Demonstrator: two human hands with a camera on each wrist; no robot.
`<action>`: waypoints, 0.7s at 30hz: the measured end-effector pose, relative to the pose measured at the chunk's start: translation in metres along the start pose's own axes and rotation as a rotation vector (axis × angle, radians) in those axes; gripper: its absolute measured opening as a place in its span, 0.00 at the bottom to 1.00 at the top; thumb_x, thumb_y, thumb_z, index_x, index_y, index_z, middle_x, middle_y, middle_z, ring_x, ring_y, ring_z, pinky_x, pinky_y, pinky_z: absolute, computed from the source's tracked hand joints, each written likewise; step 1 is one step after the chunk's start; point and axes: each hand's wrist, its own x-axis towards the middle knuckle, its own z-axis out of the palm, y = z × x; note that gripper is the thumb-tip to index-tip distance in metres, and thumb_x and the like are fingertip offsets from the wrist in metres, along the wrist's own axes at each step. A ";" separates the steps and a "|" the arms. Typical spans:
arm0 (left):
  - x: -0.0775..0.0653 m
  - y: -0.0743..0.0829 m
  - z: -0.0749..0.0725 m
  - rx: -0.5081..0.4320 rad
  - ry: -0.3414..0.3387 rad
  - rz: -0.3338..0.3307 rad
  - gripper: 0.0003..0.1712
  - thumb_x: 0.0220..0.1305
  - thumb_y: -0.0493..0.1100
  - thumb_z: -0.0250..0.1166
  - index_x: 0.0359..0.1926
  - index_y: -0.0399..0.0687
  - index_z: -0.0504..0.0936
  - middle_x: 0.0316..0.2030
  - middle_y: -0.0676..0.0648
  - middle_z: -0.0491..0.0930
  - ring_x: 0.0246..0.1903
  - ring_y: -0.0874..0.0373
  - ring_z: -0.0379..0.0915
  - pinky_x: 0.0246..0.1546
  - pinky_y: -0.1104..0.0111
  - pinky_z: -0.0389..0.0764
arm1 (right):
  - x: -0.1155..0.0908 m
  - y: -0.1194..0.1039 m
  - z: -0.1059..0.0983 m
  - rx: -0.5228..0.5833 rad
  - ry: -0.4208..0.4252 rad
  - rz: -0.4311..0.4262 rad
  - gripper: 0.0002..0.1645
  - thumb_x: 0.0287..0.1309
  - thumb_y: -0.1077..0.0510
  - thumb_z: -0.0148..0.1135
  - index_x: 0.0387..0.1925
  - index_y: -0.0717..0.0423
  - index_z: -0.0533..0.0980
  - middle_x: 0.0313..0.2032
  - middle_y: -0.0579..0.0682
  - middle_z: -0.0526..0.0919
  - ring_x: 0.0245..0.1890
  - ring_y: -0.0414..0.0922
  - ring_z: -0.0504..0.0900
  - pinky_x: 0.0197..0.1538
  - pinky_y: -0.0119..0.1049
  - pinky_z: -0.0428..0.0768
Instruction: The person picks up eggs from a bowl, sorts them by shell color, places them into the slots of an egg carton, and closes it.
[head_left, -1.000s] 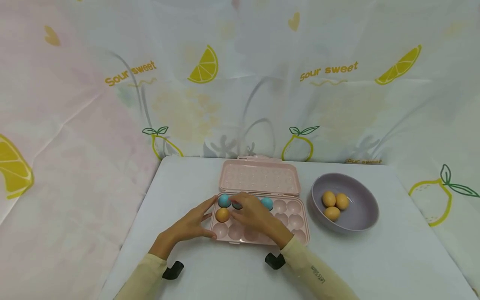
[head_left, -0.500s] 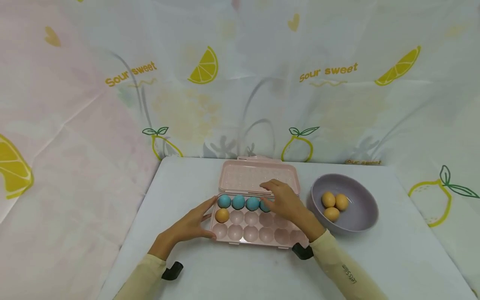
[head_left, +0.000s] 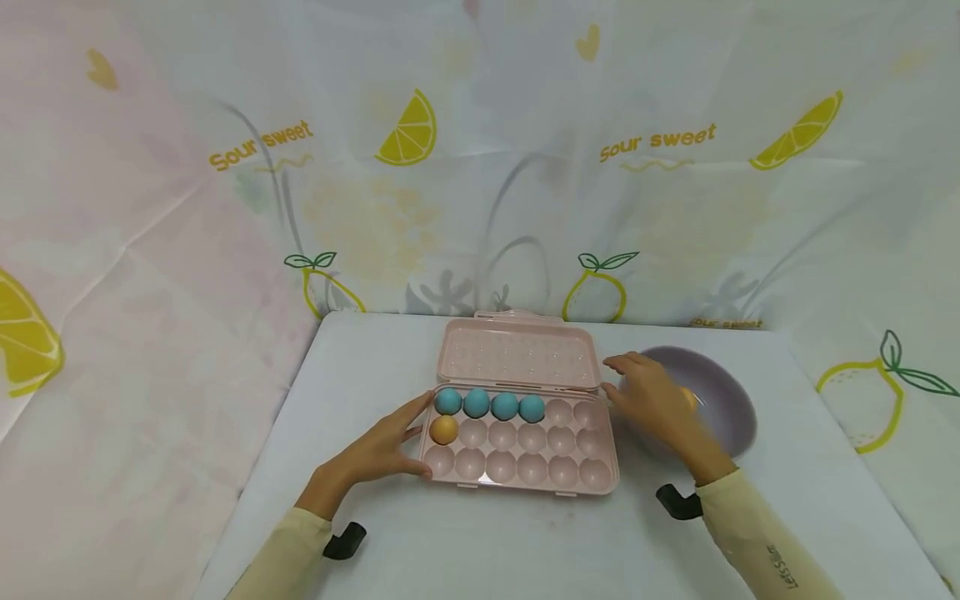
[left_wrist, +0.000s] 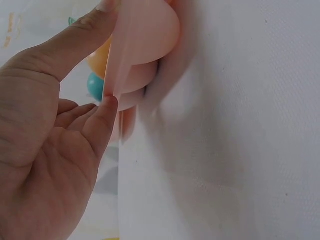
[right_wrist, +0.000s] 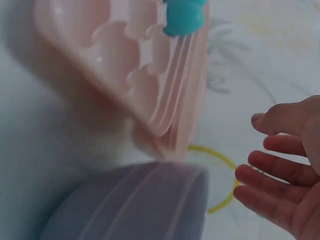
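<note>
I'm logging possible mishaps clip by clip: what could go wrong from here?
The right hand overlaps the left side of the purple bowl in the head view, so a low sweep could bump the rim, perhaps rolling the egg partly visible inside.

The left hand touches the left end of the pink tray; an accidental push there might jolt the blue eggs and the orange egg in their cups.

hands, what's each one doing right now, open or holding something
Left hand: open, touching the left edge of the tray.
Right hand: open, holding nothing, near the bowl.
</note>
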 end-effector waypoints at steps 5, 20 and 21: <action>0.001 -0.003 -0.001 -0.028 -0.017 0.014 0.65 0.34 0.48 0.74 0.67 0.50 0.38 0.66 0.48 0.42 0.64 0.53 0.42 0.55 0.66 0.65 | -0.019 0.016 -0.007 -0.013 -0.054 0.156 0.19 0.45 0.58 0.61 0.42 0.63 0.75 0.38 0.55 0.77 0.36 0.50 0.76 0.37 0.46 0.76; -0.003 0.031 -0.006 -0.039 -0.013 0.018 0.63 0.35 0.40 0.74 0.67 0.48 0.40 0.65 0.40 0.43 0.63 0.46 0.41 0.54 0.56 0.64 | -0.053 0.044 -0.020 -0.001 -0.224 0.344 0.11 0.43 0.56 0.62 0.17 0.54 0.69 0.14 0.45 0.65 0.15 0.40 0.62 0.17 0.30 0.58; -0.003 0.031 -0.005 -0.040 -0.014 0.016 0.63 0.35 0.40 0.74 0.67 0.49 0.40 0.65 0.40 0.43 0.63 0.46 0.41 0.54 0.56 0.64 | -0.054 0.045 -0.020 -0.001 -0.233 0.351 0.10 0.43 0.56 0.62 0.18 0.54 0.70 0.15 0.45 0.66 0.16 0.40 0.63 0.17 0.30 0.59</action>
